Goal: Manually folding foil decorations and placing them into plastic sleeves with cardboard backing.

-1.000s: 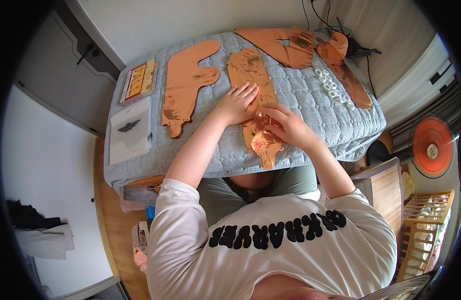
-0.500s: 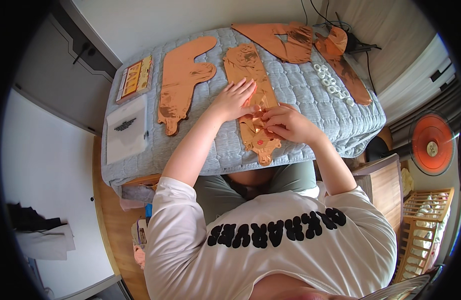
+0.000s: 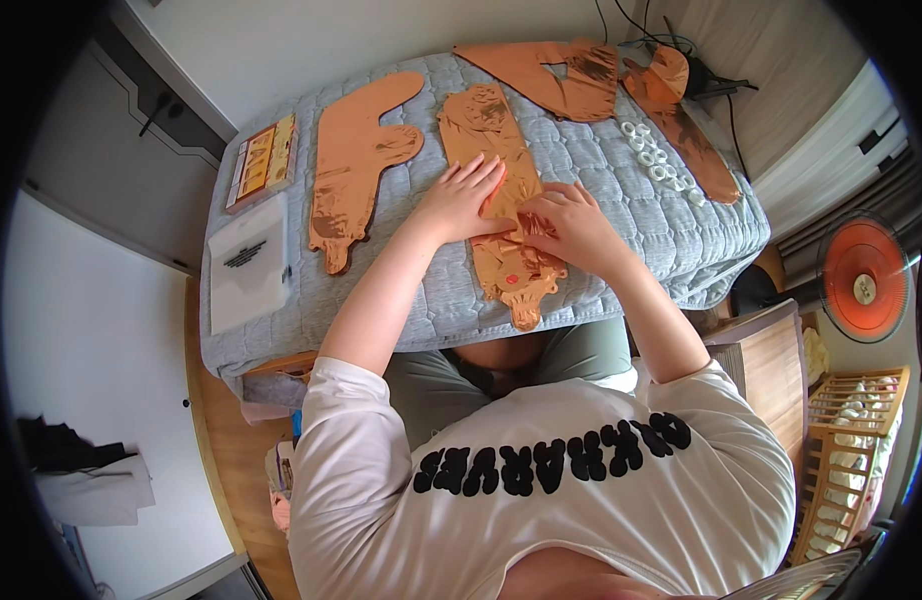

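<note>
A flat, copper-coloured foil balloon [image 3: 491, 130] lies lengthwise on the quilted grey bedspread [image 3: 581, 170], its tabbed end towards me. My left hand [image 3: 463, 203] rests on its left side, fingers stretched out and spread. Across from it, my right hand [image 3: 573, 225] has bent fingers and thumb closed on the creased foil near the lower middle. The exact bit of foil between those fingers is hidden. To the left lies another flat foil balloon [image 3: 346, 160] with curved arms. Two more foil balloons, one wide [image 3: 541, 75] and one narrow [image 3: 701, 150], lie at the far right.
Several small white rolls [image 3: 653, 160] lie beside the narrow balloon. A colourful flat box [image 3: 263, 163] and a translucent pouch [image 3: 249, 265] sit at the bed's left edge. Black cables [image 3: 716, 82] are at the back right. An orange fan [image 3: 863, 285] stands right, above a wooden crib [image 3: 846, 450].
My right hand has shifted slightly up the balloon, its fingers moving off the crumpled patch, where the foil now looks flatter. My left hand stays spread in nearly the same place.
</note>
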`<state>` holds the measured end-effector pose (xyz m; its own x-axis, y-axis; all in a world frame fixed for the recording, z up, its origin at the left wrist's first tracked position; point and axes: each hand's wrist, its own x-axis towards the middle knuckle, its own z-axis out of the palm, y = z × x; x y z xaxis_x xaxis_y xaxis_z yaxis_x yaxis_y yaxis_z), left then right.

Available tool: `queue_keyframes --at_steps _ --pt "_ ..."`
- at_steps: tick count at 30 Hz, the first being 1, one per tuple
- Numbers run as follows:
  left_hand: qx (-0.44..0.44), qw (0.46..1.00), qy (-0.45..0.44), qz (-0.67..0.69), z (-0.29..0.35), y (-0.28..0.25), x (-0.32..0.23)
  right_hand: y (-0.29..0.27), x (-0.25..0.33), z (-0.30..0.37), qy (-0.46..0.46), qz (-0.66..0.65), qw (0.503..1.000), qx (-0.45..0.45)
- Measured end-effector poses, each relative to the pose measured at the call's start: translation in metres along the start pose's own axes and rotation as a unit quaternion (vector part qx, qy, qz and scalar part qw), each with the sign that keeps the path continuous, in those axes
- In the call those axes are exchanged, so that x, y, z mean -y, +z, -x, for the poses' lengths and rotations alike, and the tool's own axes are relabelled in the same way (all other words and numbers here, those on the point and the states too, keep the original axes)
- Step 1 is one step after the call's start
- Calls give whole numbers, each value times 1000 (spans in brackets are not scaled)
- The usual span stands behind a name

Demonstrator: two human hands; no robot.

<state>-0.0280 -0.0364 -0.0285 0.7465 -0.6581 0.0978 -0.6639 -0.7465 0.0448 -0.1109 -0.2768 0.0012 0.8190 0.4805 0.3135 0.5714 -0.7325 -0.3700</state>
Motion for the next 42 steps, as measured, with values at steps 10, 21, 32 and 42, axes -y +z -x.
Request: queue_keyframes --at_steps 10,21,32,42 --pt "-2 1000 3 -1 0 3 1 -11 -3 -17 56 82 988 123" --pt "-9 1000 5 0 -1 1 0 -20 17 -22 63 129 956 255" --pt "-33 999 16 24 0 8 5 -162 123 54 -251 -143 940 -182" --pt "-44 999 19 15 0 6 0 -180 113 80 -251 -46 950 -181"
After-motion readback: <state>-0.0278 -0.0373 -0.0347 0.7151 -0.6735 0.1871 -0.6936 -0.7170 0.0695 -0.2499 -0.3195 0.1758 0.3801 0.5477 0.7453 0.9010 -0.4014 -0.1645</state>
